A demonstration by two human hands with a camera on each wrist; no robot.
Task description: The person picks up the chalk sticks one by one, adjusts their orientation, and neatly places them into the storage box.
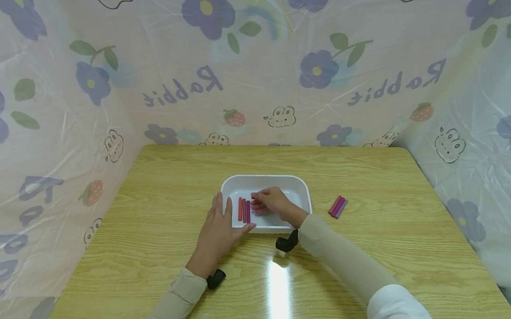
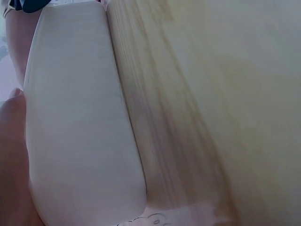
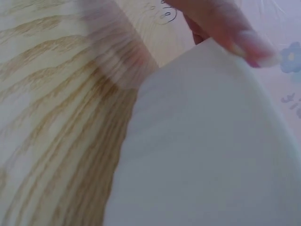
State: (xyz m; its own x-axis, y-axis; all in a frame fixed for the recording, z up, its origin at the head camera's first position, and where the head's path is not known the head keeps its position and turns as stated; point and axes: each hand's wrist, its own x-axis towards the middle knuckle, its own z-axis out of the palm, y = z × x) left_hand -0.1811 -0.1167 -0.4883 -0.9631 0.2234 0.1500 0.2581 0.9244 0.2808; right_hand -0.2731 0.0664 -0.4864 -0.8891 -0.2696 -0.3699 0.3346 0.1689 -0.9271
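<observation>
I see the tray [image 1: 257, 183] on the counter [image 1: 173, 184], three sticks [image 1: 243, 210] side by side in its left part, the right hand [image 1: 275, 202] just right of them. More sticks [image 1: 338, 206] lie right of the tray.

Coloured sticks [image 1: 244, 211] in white tray [image 1: 266, 230]

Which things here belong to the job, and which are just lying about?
Part of the job: white tray, coloured sticks inside it, left hand, right hand; probably the loose sticks beside the tray.

Just around: table, patterned cloth, black wrist gadgets.
</observation>
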